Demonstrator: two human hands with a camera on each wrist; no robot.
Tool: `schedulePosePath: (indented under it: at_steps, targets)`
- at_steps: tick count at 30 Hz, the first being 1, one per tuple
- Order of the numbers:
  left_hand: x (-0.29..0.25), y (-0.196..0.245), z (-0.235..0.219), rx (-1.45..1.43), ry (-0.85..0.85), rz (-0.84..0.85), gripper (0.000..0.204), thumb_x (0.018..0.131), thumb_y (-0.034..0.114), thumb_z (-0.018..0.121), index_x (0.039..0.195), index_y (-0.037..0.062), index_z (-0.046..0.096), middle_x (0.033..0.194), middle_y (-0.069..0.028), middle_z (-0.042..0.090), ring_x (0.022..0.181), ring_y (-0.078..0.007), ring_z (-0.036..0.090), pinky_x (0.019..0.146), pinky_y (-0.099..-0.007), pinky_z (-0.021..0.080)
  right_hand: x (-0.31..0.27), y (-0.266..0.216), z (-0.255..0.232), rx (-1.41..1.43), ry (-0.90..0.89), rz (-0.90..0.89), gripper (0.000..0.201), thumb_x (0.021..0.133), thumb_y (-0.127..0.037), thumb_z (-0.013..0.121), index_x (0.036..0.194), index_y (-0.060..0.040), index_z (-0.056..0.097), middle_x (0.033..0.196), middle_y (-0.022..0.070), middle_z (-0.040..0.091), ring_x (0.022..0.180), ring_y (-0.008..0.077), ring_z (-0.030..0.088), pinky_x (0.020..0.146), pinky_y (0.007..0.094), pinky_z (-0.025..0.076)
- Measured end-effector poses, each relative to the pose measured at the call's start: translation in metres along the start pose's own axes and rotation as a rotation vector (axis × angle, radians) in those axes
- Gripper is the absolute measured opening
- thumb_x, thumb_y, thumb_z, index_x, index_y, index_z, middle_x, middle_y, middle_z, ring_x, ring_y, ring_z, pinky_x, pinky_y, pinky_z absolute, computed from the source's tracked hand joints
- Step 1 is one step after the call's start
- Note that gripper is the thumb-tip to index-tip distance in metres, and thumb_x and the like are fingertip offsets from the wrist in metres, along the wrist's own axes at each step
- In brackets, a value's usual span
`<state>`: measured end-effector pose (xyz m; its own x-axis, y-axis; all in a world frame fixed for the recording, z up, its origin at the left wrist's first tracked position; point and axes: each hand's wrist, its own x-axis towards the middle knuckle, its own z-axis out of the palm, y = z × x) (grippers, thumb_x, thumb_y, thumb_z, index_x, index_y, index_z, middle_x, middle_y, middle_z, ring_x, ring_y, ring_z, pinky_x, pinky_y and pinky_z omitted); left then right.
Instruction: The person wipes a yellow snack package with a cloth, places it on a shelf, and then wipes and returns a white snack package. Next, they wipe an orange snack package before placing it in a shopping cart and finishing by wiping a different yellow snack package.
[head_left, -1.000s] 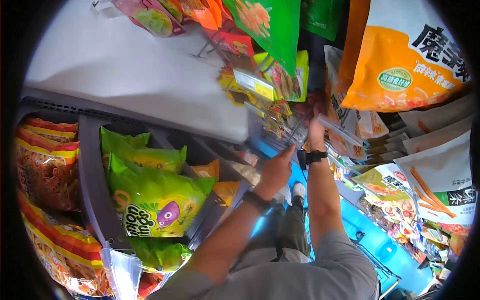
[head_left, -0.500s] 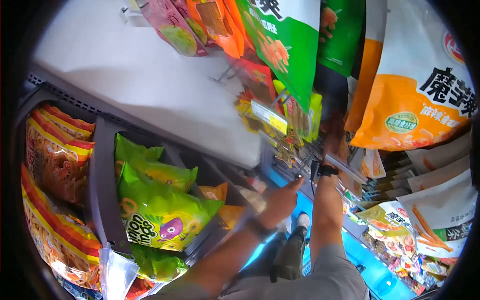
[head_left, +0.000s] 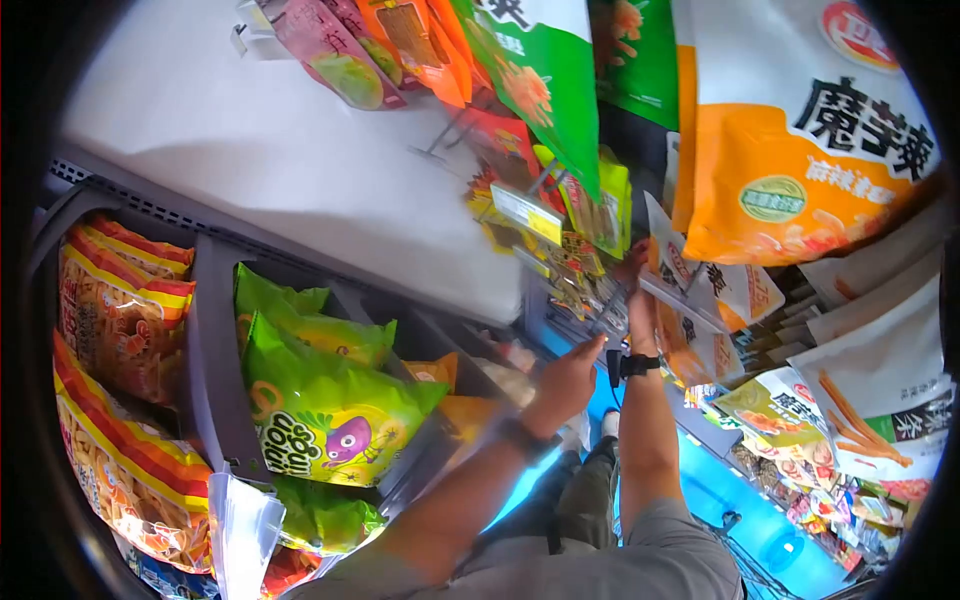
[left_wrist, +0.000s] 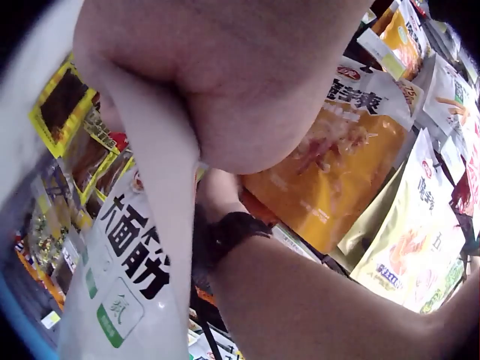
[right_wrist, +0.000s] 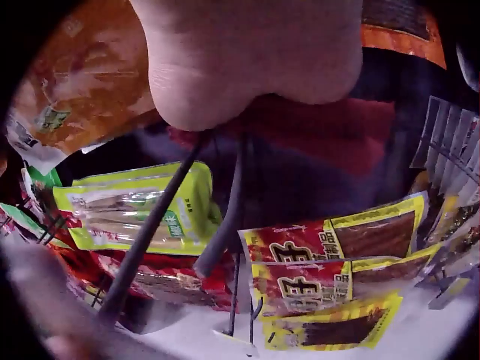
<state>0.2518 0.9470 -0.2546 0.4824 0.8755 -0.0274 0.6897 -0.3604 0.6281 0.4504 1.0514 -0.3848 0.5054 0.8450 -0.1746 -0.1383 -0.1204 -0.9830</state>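
In the head view my left hand (head_left: 566,388) is low in the middle, its index finger pointing up towards the hanging display hooks. From the left wrist, a white snack bag (left_wrist: 131,277) with black lettering hangs from this hand, its top folded in at the fingers; the head view hides the bag. My right hand (head_left: 641,300), with a black strap at the wrist, reaches up among the hooks beside a clear price-tag holder (head_left: 684,300). In the right wrist view a dark red piece (right_wrist: 322,131) and two dark prongs (right_wrist: 154,229) are at this hand; its fingertips are hidden, so I cannot tell what it grips.
Green onion-ring bags (head_left: 340,410) and red-yellow snack bags (head_left: 130,430) fill grey shelf bins at left. A large orange-white bag (head_left: 800,170) hangs at upper right, near white packets (head_left: 740,295). Yellow-red packets (right_wrist: 337,247) hang below the right hand. A white panel (head_left: 280,190) spans the upper left.
The head view has shifted, so shelves and both hands sit lower than a second ago. White packets beside the right hand show more fully now. Both hands keep nearly the same position among the hooks.
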Motion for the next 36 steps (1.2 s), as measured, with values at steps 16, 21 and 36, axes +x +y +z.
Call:
schedulePosePath:
  at_steps: [16,21,36]
  targets:
    - [0.004,0.003,-0.013,-0.038,0.022,0.084,0.066,0.095,-0.003,0.057,0.159,0.0114,0.050,0.126,-0.0266,0.071,0.116,-0.0434,0.069,0.097,-0.0505,0.056,-0.115,-0.004,-0.002,0.704,-0.326,0.218,0.027,0.113,-0.019,0.055,0.131,-0.0021,0.066,0.122,0.0120,0.075,0.103,0.0226,0.073,0.083,0.0370,0.062]
    - [-0.008,-0.007,-0.010,0.002,0.012,0.106,0.069,0.098,0.003,0.057,0.164,0.0188,0.042,0.133,-0.0247,0.067,0.114,-0.0462,0.067,0.094,-0.0539,0.056,-0.146,0.015,0.002,1.179,-0.002,0.290,0.026,0.113,-0.007,0.047,0.134,-0.0051,0.063,0.132,0.0136,0.070,0.120,0.0290,0.069,0.103,0.0449,0.058]
    - [-0.082,0.071,-0.019,-0.065,0.025,0.048,0.060,0.083,0.031,0.089,0.126,-0.0048,0.067,0.113,-0.0287,0.075,0.106,-0.0446,0.073,0.094,-0.0492,0.057,-0.362,-0.037,-0.154,1.100,0.088,0.443,0.047,0.108,-0.025,0.058,0.150,-0.0054,0.051,0.142,0.0174,0.065,0.129,0.0347,0.064,0.110,0.0549,0.052]
